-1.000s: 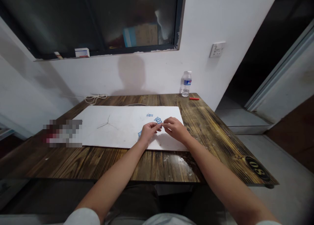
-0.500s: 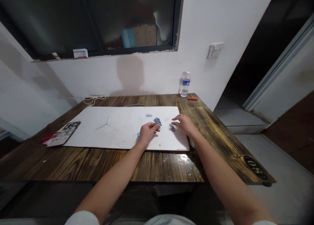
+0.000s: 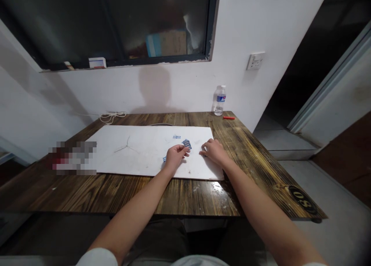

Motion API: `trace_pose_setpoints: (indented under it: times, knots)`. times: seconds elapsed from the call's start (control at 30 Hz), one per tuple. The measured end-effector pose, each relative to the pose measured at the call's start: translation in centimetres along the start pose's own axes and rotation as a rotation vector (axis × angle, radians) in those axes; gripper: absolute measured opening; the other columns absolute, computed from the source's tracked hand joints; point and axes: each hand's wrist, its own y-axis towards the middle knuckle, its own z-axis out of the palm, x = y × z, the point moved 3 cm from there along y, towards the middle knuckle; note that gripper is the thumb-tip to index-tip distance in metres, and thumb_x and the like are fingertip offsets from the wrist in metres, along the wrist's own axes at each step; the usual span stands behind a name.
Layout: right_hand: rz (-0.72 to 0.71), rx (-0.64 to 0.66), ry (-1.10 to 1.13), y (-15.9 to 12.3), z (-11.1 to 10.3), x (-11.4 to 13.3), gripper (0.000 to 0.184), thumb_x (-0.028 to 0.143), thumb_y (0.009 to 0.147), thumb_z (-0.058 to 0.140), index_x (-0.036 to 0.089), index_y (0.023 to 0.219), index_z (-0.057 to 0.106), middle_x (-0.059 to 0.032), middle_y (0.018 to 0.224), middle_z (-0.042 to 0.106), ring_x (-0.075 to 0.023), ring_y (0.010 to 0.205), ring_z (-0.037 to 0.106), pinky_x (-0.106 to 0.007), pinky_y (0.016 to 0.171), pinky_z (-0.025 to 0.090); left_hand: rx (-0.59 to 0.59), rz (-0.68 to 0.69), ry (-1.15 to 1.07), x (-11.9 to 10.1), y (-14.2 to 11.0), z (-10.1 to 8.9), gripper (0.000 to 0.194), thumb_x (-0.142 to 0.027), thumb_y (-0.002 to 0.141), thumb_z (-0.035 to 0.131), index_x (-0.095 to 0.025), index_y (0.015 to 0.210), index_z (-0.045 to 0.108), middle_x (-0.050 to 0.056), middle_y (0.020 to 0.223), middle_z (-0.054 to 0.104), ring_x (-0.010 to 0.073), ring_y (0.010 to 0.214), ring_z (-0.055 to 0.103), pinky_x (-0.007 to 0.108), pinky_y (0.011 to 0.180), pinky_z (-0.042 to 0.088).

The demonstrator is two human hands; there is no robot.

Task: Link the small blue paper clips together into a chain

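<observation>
My left hand (image 3: 174,157) is closed, pinching a small stack of blue-edged, slotted flat pieces (image 3: 187,144) between thumb and fingers above a white board (image 3: 150,150). To the right, my right hand (image 3: 213,150) is lowered to the board with its fingers bent around another small dark blue slotted piece (image 3: 205,156), which they mostly cover. A similar blue slotted piece (image 3: 176,137) lies on the board beyond my left hand. Another blue piece (image 3: 164,159) is partly hidden behind my left wrist.
The board rests on a dark wooden table (image 3: 121,192). At its left end is a pixelated patch. A water bottle (image 3: 220,100) and a red pen-like stick (image 3: 228,118) are at the back right. A coiled white cable (image 3: 111,116) lies at the back left.
My right hand has come down over the dark blue piece beside it, and its fingers have curled in. My left hand keeps holding its stack in nearly the same place.
</observation>
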Motion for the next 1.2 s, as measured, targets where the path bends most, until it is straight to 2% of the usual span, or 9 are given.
trace_pose_setpoints:
  times: [0.17,0.47,0.6,0.8,0.93,1.1,1.2]
  knots:
    - [0.002,0.023,-0.005,0.1,0.3,0.1,0.021,0.041,0.078,0.071,0.023,0.089,0.073,-0.0087,0.102,0.062,-0.0251,0.097,0.052,-0.033,0.075,0.039,0.002,-0.005,0.013,-0.1,-0.1,0.0,0.035,-0.046,0.062,0.075,-0.016,0.074,0.064,0.007,0.075,0.072,0.0139,0.059,0.062,0.022,0.051,0.041]
    - [-0.116,0.040,-0.037,0.0,-0.1,1.3,0.012,0.028,0.081,0.066,0.018,0.079,0.073,-0.0127,0.098,0.064,-0.0266,0.092,0.056,-0.034,0.073,0.041,0.000,-0.005,0.030,-0.4,-0.3,0.1,0.032,-0.044,0.063,0.074,-0.016,0.072,0.065,0.007,0.075,0.072,0.0131,0.059,0.062,0.022,0.051,0.040]
    - [-0.153,0.052,-0.087,-0.2,-0.5,2.0,0.014,0.024,0.083,0.061,0.016,0.082,0.072,-0.0146,0.097,0.065,-0.0272,0.090,0.058,-0.035,0.072,0.041,0.009,-0.020,0.014,-0.3,-0.4,0.3,0.034,-0.045,0.061,0.075,-0.015,0.072,0.064,0.007,0.074,0.071,0.0129,0.058,0.060,0.021,0.049,0.040]
    - [-0.168,-0.020,-0.075,-0.7,-1.4,2.5,0.015,0.024,0.085,0.057,0.016,0.086,0.070,-0.0140,0.092,0.067,-0.0254,0.088,0.059,-0.033,0.071,0.040,0.016,-0.017,-0.004,-0.2,-0.4,0.5,0.036,-0.046,0.059,0.077,-0.015,0.072,0.063,0.007,0.072,0.070,0.0124,0.056,0.059,0.022,0.047,0.041]
    - [-0.151,-0.034,0.055,-0.6,-1.4,2.3,0.014,0.024,0.085,0.058,0.018,0.088,0.069,-0.0093,0.088,0.069,-0.0202,0.083,0.061,-0.028,0.069,0.040,0.014,-0.019,-0.010,-0.2,-0.3,0.5,0.036,-0.046,0.059,0.077,-0.014,0.072,0.064,0.007,0.072,0.070,0.0127,0.056,0.059,0.022,0.046,0.041]
    - [-0.029,-0.063,0.391,0.1,-0.7,1.4,0.018,0.032,0.084,0.060,0.020,0.094,0.069,-0.0035,0.076,0.071,-0.0147,0.064,0.061,-0.024,0.060,0.041,0.016,-0.023,-0.010,-0.2,-0.3,0.5,0.036,-0.045,0.060,0.076,-0.014,0.073,0.064,0.007,0.073,0.070,0.0122,0.056,0.059,0.020,0.045,0.042]
    - [0.021,-0.095,0.566,0.5,-0.2,0.9,0.019,0.033,0.079,0.064,0.020,0.092,0.070,-0.0026,0.069,0.070,-0.0149,0.060,0.061,-0.024,0.059,0.043,0.018,-0.017,-0.009,-0.2,-0.3,0.5,0.035,-0.044,0.060,0.076,-0.013,0.072,0.063,0.007,0.072,0.069,0.0114,0.055,0.059,0.019,0.045,0.042]
